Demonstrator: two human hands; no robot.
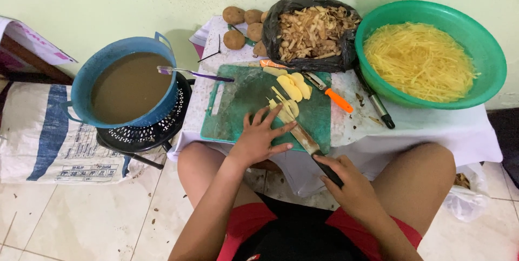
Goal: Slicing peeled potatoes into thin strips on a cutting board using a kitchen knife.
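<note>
My left hand [260, 135] lies spread on a green cutting board [238, 109], its fingertips pressing a stack of yellow potato slices [286, 108]. My right hand [346, 182] is closed around the black handle of a knife [307, 141], whose blade runs up the board beside my left fingers to the cut slices. More potato slices [294, 85] lie further back on the board.
A green bowl [489, 61] of shredded potato sits at the right. A black bag of peelings [312, 33] and whole potatoes [234, 38] lie behind the board. An orange-handled peeler [338, 99] rests nearby. A blue pot [86, 77] of brown liquid stands left on a black rack.
</note>
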